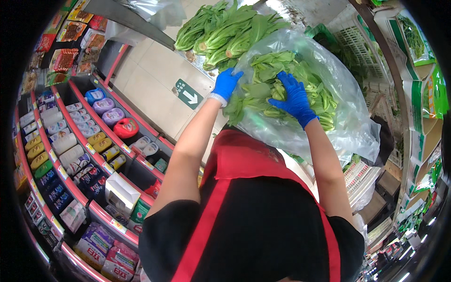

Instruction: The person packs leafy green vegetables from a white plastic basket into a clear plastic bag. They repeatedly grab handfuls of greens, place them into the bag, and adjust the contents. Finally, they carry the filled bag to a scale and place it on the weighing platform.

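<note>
Before me lies a large clear plastic bag (352,105) with its mouth spread wide, full of leafy green vegetables (322,95) that look like bok choy. My right hand (295,98), in a blue glove, rests on the greens inside with fingers spread; whether it grips any is unclear. At the left rim of the bag is my left hand (226,84), also blue-gloved, its thumb and fingers at the plastic. Loose leaves (238,105) spill over the rim beside it. Beyond the hands, several heads of long-leaf lettuce (229,31) lie with cut stems facing me.
Store shelves (75,165) with red edges hold bottles and packets on my left. A green floor sign with a white arrow (188,94) marks the tiled floor (155,67). White plastic crates (363,46) and cardboard boxes (417,95) line the right side.
</note>
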`<state>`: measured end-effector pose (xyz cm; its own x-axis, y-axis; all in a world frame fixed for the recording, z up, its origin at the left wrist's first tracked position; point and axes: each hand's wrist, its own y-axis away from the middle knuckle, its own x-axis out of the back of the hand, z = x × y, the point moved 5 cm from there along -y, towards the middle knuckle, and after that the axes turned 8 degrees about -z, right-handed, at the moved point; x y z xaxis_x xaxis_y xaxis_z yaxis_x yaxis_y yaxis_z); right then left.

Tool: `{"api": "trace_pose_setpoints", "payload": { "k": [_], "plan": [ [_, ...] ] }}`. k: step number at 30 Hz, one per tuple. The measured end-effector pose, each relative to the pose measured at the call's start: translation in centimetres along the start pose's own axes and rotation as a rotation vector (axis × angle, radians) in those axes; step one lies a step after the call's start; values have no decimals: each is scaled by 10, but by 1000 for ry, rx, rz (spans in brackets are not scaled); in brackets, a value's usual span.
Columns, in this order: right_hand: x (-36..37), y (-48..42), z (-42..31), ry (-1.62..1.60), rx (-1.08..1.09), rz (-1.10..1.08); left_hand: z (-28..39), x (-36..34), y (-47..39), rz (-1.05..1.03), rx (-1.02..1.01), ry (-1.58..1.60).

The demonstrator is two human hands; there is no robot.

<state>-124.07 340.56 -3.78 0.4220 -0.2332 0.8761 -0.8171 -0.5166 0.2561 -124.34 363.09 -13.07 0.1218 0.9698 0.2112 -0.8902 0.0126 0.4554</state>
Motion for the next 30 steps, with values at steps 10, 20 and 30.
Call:
{"api": "trace_pose_setpoints", "payload": {
  "k": [10,20,30],
  "plan": [
    [20,3,19,-101,-285,120,149,34,11,238,-482,-346],
    [57,13,-44,-332,123,475,118,29,-10,13,-53,363],
    [25,-1,-14,164,202,206,139,47,17,-86,-71,328]
  ]
}}
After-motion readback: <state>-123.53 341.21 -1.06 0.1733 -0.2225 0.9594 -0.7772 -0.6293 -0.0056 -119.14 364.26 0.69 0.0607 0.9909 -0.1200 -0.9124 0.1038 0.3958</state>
